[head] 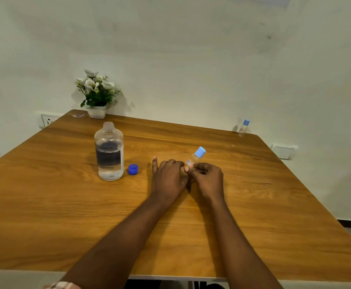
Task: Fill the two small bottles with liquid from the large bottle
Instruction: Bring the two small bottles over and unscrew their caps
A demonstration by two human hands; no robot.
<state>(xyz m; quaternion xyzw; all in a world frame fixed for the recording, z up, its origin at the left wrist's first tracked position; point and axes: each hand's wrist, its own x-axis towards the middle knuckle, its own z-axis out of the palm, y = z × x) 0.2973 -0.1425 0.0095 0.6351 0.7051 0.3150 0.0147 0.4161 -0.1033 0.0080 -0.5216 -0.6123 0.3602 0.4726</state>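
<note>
The large clear bottle (109, 152) stands uncapped at the table's left middle, about half full of clear liquid. Its dark blue cap (133, 169) lies just to its right. A small clear bottle (195, 157) with a light blue cap is tilted to the right, with its lower part gripped by my right hand (207, 177) and my left hand (169, 177). My left index finger sticks out straight. The second small bottle (243, 127), also with a light blue cap, stands upright at the far right edge by the wall.
A white pot of artificial flowers (97, 94) stands at the far left corner of the wooden table (253, 205). A small wrapper (78, 115) lies beside it. Wall sockets (49, 120) sit behind the table's left corner.
</note>
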